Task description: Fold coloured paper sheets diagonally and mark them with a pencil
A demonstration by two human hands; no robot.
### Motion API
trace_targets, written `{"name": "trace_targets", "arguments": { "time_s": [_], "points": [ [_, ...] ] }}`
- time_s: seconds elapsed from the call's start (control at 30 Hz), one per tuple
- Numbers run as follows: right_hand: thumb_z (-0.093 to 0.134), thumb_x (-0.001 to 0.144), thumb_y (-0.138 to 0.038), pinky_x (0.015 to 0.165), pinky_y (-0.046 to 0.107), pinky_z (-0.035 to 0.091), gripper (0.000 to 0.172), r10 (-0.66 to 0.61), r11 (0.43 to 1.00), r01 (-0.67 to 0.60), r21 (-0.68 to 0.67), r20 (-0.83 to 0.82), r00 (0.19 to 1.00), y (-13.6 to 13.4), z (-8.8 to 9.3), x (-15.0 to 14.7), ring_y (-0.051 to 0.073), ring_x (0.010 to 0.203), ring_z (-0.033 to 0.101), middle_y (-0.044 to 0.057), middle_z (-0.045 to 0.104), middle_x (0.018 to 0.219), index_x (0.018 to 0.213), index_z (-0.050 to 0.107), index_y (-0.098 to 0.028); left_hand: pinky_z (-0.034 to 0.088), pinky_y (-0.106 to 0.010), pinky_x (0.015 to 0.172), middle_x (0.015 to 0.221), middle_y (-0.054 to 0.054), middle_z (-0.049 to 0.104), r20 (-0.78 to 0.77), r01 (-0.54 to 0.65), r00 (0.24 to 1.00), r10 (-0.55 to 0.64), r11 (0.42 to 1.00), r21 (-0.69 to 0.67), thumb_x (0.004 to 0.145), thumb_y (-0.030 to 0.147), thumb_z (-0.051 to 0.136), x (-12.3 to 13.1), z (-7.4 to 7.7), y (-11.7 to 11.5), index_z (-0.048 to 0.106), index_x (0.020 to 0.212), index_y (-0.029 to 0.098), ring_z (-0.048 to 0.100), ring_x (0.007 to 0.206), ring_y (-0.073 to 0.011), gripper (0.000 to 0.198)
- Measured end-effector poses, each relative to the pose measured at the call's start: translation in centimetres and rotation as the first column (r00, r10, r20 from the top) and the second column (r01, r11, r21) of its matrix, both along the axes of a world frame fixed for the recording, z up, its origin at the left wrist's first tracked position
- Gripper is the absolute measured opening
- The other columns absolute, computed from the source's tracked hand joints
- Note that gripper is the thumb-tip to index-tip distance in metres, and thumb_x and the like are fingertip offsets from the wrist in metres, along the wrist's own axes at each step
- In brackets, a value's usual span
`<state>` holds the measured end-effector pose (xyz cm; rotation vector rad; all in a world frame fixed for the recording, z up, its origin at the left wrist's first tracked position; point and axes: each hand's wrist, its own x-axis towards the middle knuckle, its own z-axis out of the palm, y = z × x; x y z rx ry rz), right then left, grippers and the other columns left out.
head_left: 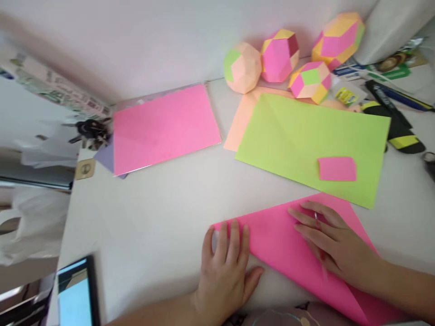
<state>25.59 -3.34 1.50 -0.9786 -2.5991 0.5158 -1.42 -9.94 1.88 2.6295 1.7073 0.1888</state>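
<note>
A bright pink sheet of paper point(272, 235), folded over, lies before me with its narrow corner to the left. My left hand point(224, 271) rests palm down on that corner, fingers apart and thumb out to the side. Across the sheet's right part lies my right hand point(336, 244), its fingers stretched over the fold. Tucked between those fingers is a slim pen-like stick point(316, 218) with red and clear parts, mostly hidden. Just beyond the folded sheet is a green sheet point(292, 145) bearing a small pink paper piece point(337, 169).
Another pink sheet point(163, 131) lies at the back left. Several faceted paper balls point(280, 56) stand along the wall. A cutter knife point(389, 104) and black-and-yellow scissors-like handles point(406, 142) are at the right. A phone point(76, 292) lies near the left edge; keys point(91, 131) sit behind it.
</note>
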Motion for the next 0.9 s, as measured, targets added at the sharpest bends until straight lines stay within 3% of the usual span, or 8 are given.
{"name": "trace_targets", "arguments": {
  "time_s": [0.53, 0.9],
  "points": [
    [0.043, 0.075, -0.004, 0.098, 0.049, 0.047, 0.049, 0.063, 0.996, -0.068, 0.06, 0.08, 0.995, 0.48, 0.01, 0.21, 0.031, 0.138, 0.029, 0.008, 0.049, 0.141, 0.121, 0.055, -0.015, 0.03, -0.061, 0.1, 0.131, -0.017, 0.053, -0.063, 0.01, 0.998, -0.012, 0.999, -0.031, 0.088, 0.058, 0.04, -0.38, 0.52, 0.07, 0.051, 0.132, 0.011, 0.043, 0.12, -0.0385, 0.065],
    [0.044, 0.077, -0.003, 0.097, 0.049, 0.048, 0.043, 0.061, 0.997, -0.063, 0.055, 0.039, 0.997, 0.49, -0.09, 0.12, 0.032, 0.137, 0.031, 0.009, 0.054, 0.135, 0.116, 0.059, -0.015, 0.032, -0.062, 0.099, 0.134, -0.024, 0.048, -0.072, -0.012, 0.997, 0.009, 0.999, -0.041, 0.085, 0.061, 0.042, -0.37, 0.64, 0.24, 0.048, 0.133, 0.01, 0.044, 0.121, -0.04, 0.071]
  ]
}}
